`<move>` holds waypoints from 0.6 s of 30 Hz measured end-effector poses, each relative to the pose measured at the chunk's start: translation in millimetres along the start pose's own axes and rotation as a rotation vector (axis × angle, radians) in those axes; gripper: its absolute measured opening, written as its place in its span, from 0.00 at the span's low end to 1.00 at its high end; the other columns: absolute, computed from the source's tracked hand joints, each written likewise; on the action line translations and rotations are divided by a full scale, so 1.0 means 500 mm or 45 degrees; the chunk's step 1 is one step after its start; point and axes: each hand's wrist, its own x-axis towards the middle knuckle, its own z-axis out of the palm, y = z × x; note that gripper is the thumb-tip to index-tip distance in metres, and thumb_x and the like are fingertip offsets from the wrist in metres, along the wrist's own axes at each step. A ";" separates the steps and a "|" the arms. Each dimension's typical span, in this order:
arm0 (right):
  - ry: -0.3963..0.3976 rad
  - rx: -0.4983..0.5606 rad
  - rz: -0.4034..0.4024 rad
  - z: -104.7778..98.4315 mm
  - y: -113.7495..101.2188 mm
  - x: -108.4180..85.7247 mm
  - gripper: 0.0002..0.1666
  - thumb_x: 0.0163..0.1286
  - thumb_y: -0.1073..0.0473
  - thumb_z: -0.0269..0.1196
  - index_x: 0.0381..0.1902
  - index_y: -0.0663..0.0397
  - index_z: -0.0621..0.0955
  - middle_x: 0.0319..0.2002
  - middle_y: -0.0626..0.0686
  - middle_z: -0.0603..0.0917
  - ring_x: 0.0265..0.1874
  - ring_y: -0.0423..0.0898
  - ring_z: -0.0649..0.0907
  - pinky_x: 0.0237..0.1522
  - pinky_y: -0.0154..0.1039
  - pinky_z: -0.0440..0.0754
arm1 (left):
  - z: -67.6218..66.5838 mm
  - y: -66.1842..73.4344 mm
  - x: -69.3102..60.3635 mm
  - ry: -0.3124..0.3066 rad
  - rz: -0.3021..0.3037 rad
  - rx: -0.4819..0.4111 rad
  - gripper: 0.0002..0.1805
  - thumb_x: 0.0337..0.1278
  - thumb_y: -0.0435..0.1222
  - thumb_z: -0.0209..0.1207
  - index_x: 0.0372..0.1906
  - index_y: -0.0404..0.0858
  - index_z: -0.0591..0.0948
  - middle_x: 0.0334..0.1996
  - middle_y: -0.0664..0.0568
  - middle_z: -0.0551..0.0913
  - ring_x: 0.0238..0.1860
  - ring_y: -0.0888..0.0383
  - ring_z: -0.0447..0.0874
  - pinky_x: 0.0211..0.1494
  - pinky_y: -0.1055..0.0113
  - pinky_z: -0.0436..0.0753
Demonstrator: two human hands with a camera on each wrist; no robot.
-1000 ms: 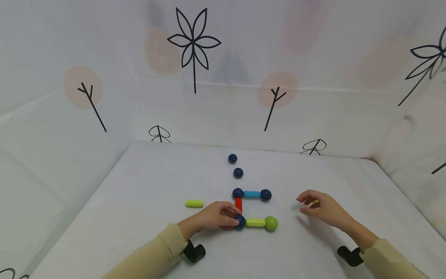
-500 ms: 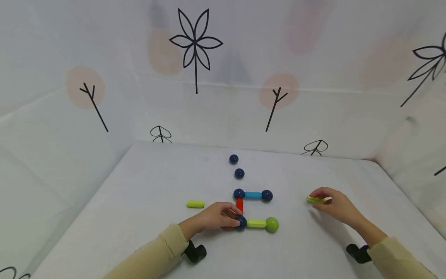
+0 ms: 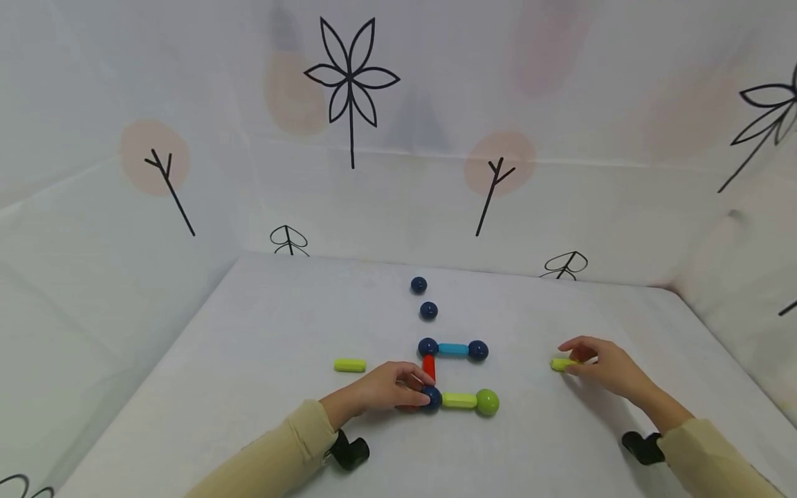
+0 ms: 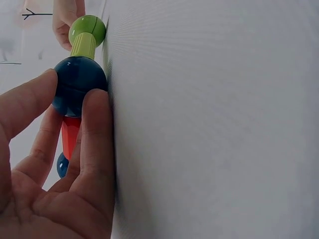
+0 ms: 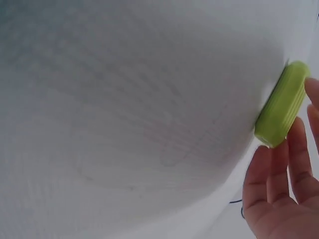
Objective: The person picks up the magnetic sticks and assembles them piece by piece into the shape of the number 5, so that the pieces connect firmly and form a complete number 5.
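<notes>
On the white table stands a chain of toy balls and rods. My left hand (image 3: 386,389) pinches its dark blue ball (image 4: 79,79) between thumb and fingers. From this ball a lime rod (image 3: 459,400) runs to a green ball (image 3: 488,402), and a red rod (image 3: 429,367) runs back to a blue ball (image 3: 427,346). A light blue rod (image 3: 452,349) joins that one to another blue ball (image 3: 478,350). To the right, my right hand (image 3: 607,366) holds a loose lime rod (image 5: 284,104) at one end, low at the table surface, thumb in front and fingers behind.
Farther back, two loose blue balls (image 3: 428,310) lie on the table (image 3: 280,325). Another lime rod (image 3: 350,364) lies left of the chain. Black wrist mounts (image 3: 351,452) hang under both sleeves. A printed white cloth (image 3: 411,200) encloses the table's back and sides.
My right hand has moved right. The loose lime rod, tilted in its fingers half a second ago, is now lower and level. My left hand keeps its pinch on the blue ball.
</notes>
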 end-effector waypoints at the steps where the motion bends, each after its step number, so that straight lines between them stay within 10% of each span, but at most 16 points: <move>1: -0.029 0.009 0.010 -0.001 0.000 0.001 0.19 0.61 0.65 0.69 0.50 0.67 0.81 0.39 0.55 0.80 0.39 0.52 0.78 0.34 0.41 0.77 | 0.000 -0.001 0.000 0.000 0.000 -0.001 0.12 0.61 0.34 0.67 0.49 0.42 0.84 0.43 0.52 0.84 0.43 0.57 0.81 0.47 0.63 0.82; 18: -0.253 0.160 -0.052 0.024 -0.036 -0.020 0.21 0.62 0.65 0.69 0.52 0.66 0.79 0.36 0.53 0.78 0.33 0.48 0.76 0.30 0.36 0.76 | 0.000 -0.001 0.002 -0.014 0.014 -0.027 0.12 0.61 0.33 0.66 0.50 0.40 0.84 0.41 0.53 0.84 0.40 0.58 0.81 0.43 0.66 0.83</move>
